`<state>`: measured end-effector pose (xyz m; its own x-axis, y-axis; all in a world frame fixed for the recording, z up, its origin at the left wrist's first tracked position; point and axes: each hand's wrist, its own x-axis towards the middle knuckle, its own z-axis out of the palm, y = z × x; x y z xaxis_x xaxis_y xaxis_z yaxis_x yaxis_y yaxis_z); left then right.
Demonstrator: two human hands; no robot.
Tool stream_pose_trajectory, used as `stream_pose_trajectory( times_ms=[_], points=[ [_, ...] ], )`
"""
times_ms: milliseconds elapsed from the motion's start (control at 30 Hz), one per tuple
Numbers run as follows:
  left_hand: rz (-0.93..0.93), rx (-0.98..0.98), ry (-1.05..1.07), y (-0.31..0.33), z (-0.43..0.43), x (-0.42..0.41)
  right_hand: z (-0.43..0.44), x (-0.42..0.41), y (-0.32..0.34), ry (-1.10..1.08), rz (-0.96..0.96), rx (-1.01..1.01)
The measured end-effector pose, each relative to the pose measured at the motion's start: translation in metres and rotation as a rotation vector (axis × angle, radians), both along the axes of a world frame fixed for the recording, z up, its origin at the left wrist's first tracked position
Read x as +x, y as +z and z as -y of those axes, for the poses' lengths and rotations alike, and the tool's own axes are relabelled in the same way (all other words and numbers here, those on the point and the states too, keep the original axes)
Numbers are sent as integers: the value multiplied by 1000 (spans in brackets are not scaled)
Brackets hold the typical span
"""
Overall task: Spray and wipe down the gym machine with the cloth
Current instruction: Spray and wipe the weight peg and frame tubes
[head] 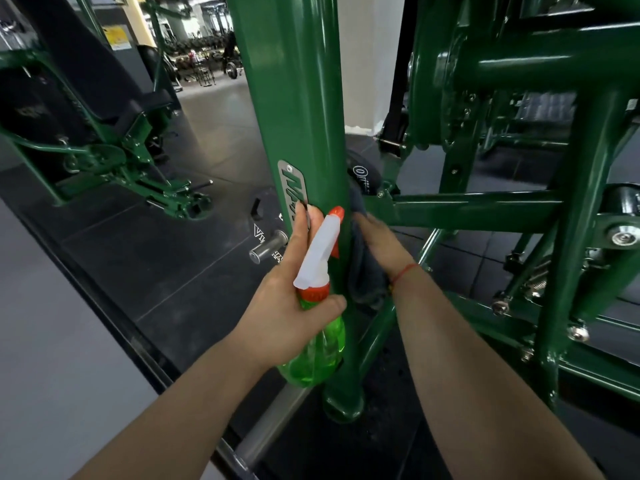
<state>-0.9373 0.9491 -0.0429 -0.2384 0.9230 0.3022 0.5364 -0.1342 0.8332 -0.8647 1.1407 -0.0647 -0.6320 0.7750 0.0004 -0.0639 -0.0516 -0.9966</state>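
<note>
A thick green upright post (298, 109) of the gym machine stands right in front of me, with a metal name plate (294, 188) on it. My left hand (287, 306) grips the neck of a green spray bottle (318, 355) with a white and orange trigger head, its nozzle pointing at the post. Two fingers of that hand stretch up along the post beside the plate. My right hand (377, 244) presses a dark grey cloth (367, 271) flat against the right side of the post. A red string circles my right wrist.
Green frame bars (478, 209) and bolted joints crowd the right side. A steel weight peg (268, 245) sticks out left of the post. Another green machine (104, 157) stands at the far left on dark rubber floor tiles. A grey floor strip runs along the lower left.
</note>
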Motion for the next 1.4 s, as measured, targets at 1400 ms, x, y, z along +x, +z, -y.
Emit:
stream_pose_trajectory(
  times_ms=[1400],
  points=[
    [414, -123, 592, -108, 112, -8, 116, -18, -231, -839, 215, -737]
  ],
)
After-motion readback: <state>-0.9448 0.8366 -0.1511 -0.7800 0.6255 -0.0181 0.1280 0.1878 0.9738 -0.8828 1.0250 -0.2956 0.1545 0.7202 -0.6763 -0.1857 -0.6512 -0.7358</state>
